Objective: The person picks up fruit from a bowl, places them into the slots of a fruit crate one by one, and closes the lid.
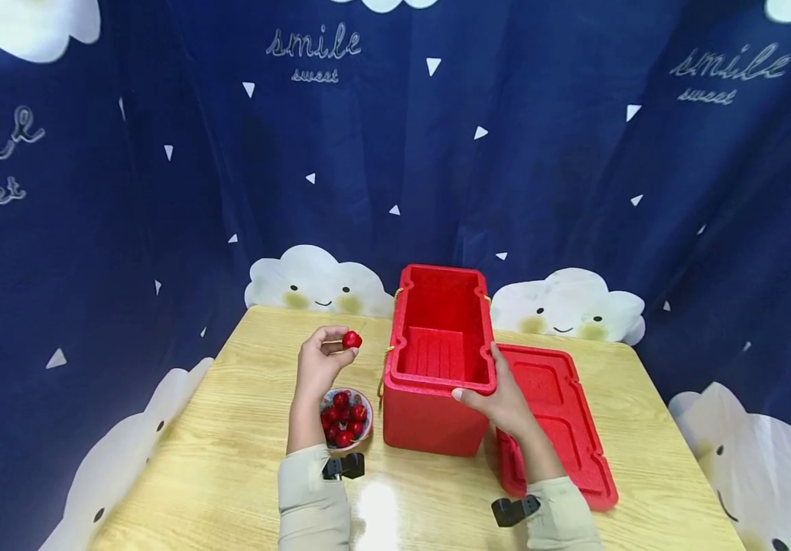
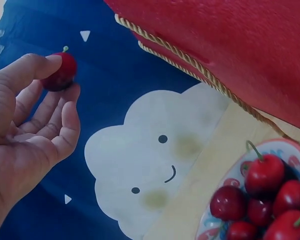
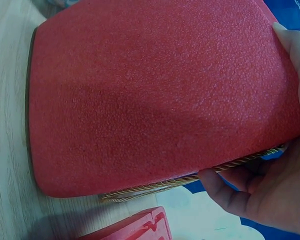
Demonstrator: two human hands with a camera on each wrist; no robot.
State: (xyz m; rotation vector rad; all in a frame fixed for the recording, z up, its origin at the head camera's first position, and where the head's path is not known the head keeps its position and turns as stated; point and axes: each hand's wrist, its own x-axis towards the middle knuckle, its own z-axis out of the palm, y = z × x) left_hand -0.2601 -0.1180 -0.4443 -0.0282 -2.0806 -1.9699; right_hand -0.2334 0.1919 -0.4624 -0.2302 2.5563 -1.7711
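Between thumb and fingers, my left hand [image 1: 318, 363] pinches a red cherry [image 1: 351, 340], raised left of an uncovered red foam box [image 1: 437, 413]. In the left wrist view a short green stem tops that cherry [image 2: 63, 73]. Below the left hand a patterned bowl [image 1: 370, 428] holds several more cherries [image 1: 344, 417]. My right hand [image 1: 502, 392] grips the box's near right corner, thumb over the front wall and fingers along the right side. The right wrist view shows these fingers [image 3: 225, 195] beside the gold cord [image 3: 155, 189]. Slatted ridges show on the box's inner wall.
A red lid [image 1: 577, 436] lies on the wooden table [image 1: 230, 428] to the right of the box, partly behind the right forearm. Dark blue cloth [image 1: 368, 153] with white clouds hangs behind and around the table.
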